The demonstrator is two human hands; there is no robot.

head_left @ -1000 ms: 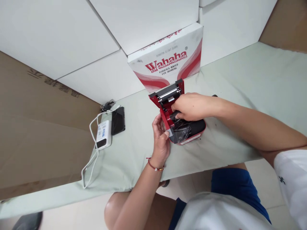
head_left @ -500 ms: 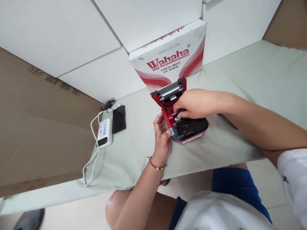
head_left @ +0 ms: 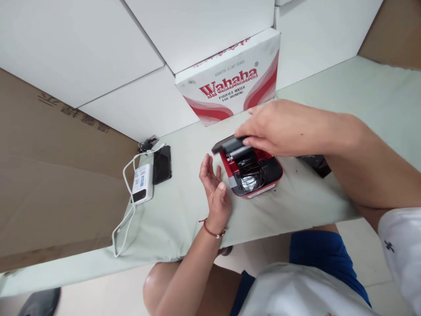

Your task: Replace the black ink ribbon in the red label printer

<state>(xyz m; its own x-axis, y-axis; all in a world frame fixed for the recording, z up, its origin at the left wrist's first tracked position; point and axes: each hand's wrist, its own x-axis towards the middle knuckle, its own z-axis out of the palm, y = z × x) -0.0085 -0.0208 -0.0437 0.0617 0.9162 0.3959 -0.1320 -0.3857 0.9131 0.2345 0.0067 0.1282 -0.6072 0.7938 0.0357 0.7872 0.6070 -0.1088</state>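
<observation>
Gloss meets matt in my remote view.
I see a device [head_left: 273, 168] of smooth red and matt black plastic, crinkled shiny film [head_left: 252, 181], a printed paperboard carton [head_left: 228, 102], matt brown cardboard [head_left: 62, 188], a smooth dark phone [head_left: 162, 166] and a worktop [head_left: 179, 215] under creased, pale-green cloth [head_left: 371, 127].

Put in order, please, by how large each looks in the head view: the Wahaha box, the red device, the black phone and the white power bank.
1. Wahaha box
2. Red device
3. Black phone and white power bank: too alike to rank.
</observation>
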